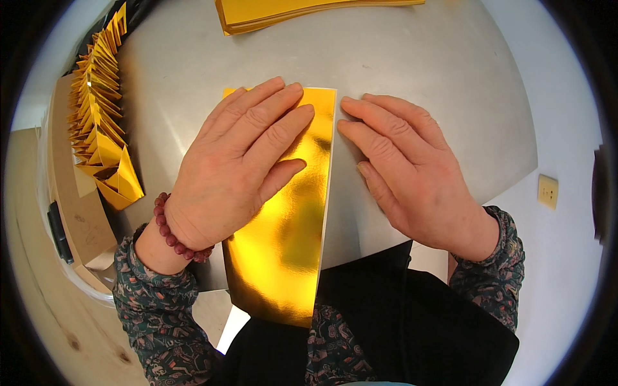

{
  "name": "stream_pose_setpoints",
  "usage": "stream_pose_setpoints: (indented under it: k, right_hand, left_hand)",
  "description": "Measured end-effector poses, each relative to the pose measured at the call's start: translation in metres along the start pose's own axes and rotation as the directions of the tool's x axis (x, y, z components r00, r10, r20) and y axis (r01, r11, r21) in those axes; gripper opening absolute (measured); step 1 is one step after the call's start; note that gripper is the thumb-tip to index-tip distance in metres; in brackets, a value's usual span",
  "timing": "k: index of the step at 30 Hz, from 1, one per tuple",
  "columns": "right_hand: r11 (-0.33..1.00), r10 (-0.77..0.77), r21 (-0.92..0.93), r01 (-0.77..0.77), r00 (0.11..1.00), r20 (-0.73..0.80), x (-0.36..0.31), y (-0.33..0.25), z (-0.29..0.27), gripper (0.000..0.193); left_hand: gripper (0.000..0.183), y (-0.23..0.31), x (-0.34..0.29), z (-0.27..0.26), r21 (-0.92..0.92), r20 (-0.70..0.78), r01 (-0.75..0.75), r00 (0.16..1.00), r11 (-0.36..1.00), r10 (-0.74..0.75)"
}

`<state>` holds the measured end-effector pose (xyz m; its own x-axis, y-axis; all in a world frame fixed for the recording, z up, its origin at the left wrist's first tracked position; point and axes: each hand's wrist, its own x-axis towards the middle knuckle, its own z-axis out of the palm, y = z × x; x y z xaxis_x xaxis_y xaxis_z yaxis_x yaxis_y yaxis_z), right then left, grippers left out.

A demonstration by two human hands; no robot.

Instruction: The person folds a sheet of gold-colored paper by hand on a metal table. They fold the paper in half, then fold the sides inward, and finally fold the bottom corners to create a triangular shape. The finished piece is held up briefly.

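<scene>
Gold foil sheet (290,257) lies flat beneath the flattened left hand (228,157), right hand (415,170) extended and empty beside it; I judge upper-left folded pieces (100,106) finished, top-center stack (277,11) remaining.

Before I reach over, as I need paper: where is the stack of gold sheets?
In the head view, the gold stack lies on the metal table at the top edge, near the middle, beyond the left hand.

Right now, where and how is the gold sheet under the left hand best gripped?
Probably pinch the gold sheet by its near end, from the person's side, above and below: this end reaches past the metal table, so its underside looks reachable, while the left hand lies over it farther up.
</scene>
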<state>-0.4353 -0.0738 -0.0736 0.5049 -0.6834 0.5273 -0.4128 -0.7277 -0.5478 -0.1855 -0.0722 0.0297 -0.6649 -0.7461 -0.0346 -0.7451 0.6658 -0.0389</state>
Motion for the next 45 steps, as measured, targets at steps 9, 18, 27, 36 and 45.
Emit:
stream_pose_setpoints:
  k: [9,18,27,36,45]
  right_hand:
    - [0.996,-0.061,0.062,0.058,0.997,0.045,0.005,0.016,-0.01,0.041]
    - [0.988,-0.135,0.086,0.13,0.99,0.046,0.002,0.02,-0.006,0.036]
    - [0.984,-0.165,0.077,0.161,0.985,0.047,0.004,0.025,-0.008,0.04]
    - [0.989,-0.142,0.049,0.139,0.987,0.07,0.018,0.021,-0.013,0.043]
    - [0.987,-0.152,0.069,0.147,0.985,0.078,0.025,0.019,-0.015,0.043]
  left_hand:
    - [0.059,-0.003,0.011,0.0,-0.027,0.014,0.056,0.998,0.998,-0.055]
    - [0.047,-0.013,0.008,0.005,-0.092,-0.007,0.08,0.997,0.993,-0.081]
    - [0.044,-0.012,0.012,0.005,-0.089,-0.024,0.079,0.996,0.993,-0.081]
    - [0.042,-0.016,0.013,-0.003,-0.148,-0.036,0.103,0.993,0.984,-0.109]
    - [0.046,-0.02,0.012,-0.002,-0.167,-0.105,0.089,0.989,0.982,-0.107]
